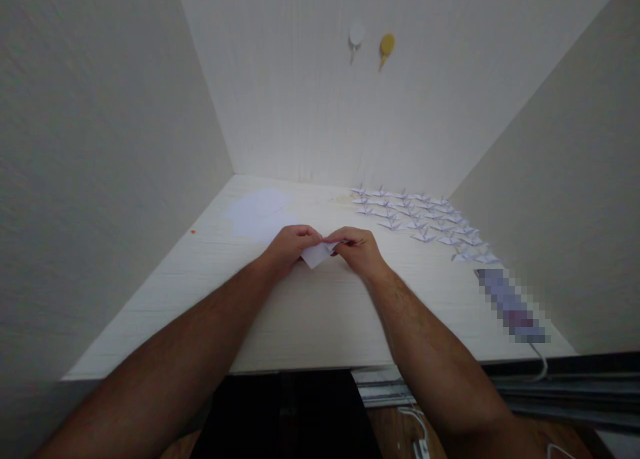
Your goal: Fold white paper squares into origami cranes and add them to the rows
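Note:
A small piece of folded white paper [314, 254] is held between my two hands, just above the middle of the table. My left hand [294, 244] pinches its left side with thumb and fingers. On the other side, my right hand [358, 246] has its fingers closed on the paper's right edge, and both sets of fingertips meet at the top. One pointed corner of the paper hangs toward me. The fingers hide part of the folds.
Several white paper cranes [423, 236] stand in rows at the back right. Loose white paper sheets [260, 212] lie at the back left. A pixelated flat object [510, 306] with a white cable [543, 366] rests near the right edge. Walls enclose the table [310, 332]; two hooks [387, 44] hang behind.

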A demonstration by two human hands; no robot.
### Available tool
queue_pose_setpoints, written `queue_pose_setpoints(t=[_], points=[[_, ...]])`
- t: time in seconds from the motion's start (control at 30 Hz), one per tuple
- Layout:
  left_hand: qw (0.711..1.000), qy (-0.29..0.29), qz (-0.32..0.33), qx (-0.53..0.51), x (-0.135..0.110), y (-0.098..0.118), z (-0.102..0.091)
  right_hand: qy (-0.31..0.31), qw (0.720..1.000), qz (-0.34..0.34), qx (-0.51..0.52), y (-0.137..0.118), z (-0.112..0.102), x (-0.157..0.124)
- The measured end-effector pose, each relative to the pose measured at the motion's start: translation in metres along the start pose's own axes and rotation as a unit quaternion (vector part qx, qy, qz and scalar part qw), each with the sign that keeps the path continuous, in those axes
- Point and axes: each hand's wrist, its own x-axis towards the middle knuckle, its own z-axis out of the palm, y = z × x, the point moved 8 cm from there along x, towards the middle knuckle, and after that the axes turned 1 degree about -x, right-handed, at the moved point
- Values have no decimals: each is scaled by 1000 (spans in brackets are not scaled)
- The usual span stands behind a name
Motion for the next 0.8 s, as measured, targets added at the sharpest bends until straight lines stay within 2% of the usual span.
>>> queue_pose_setpoints(t=[0.17,0.4,0.6,0.8], points=[[999,33,6,24,2,-1,-7,11,999,33,-2,8,-1,0],[999,32,-7,19,3,-4,-6,7,998,48,27,10,0,0],[1000,13,-4,4,2,-4,-4,11,1000,26,15,4,-1,-1],[999,32,-8,6,1,-3,-6,-9,1000,0,17,5,1,0]])
